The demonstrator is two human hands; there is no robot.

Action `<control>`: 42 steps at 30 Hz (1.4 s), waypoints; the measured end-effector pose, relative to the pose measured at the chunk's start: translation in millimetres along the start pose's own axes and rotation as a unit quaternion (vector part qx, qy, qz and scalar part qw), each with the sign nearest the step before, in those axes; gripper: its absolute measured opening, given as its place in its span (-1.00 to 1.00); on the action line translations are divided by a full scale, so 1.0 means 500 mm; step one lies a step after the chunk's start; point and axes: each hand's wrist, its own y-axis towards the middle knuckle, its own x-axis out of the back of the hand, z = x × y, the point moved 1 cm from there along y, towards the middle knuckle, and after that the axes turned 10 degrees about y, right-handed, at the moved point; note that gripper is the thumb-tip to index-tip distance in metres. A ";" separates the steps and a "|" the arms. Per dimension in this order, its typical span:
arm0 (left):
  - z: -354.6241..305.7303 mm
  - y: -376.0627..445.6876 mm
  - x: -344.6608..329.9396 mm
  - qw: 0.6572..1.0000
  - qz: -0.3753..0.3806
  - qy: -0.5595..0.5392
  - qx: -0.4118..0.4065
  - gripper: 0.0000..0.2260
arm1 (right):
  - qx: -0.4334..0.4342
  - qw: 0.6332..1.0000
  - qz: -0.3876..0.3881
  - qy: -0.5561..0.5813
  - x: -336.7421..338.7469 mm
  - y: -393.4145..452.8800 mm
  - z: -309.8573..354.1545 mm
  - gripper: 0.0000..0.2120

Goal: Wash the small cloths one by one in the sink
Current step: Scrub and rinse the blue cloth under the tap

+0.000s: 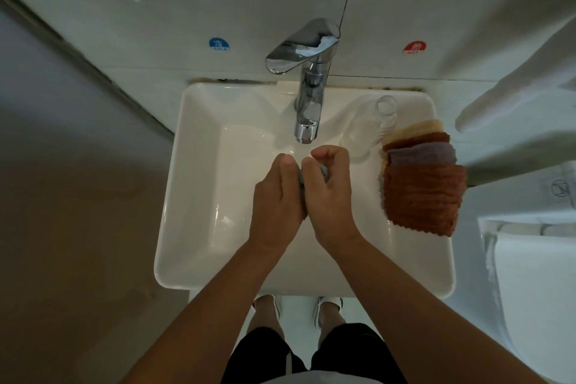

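Both hands are pressed together on one small cloth, right under the tap!

Over the white sink, the left hand and right hand are each clenched around a grey-blue cloth, only a sliver of it showing between the knuckles, just below the spout of the chrome faucet. On the sink's right rim sits the stack of small cloths, a rust-brown one on top, purple, brown and beige ones fanned behind. A clear glass stands just beyond the stack, touching it.
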 end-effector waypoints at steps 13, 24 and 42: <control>-0.005 -0.005 -0.012 0.980 0.013 -0.169 0.104 -0.76 | 0.128 0.969 0.124 -0.174 0.015 -0.003 0.003 -0.76; -0.009 0.039 -0.021 0.984 0.030 -0.174 0.003 -0.53 | 0.128 0.988 0.027 -0.080 0.000 0.024 -0.015 -0.61; 0.040 0.021 -0.002 0.988 -0.062 0.016 -0.143 -0.74 | -0.153 0.957 0.153 -0.196 0.025 0.025 -0.013 -0.38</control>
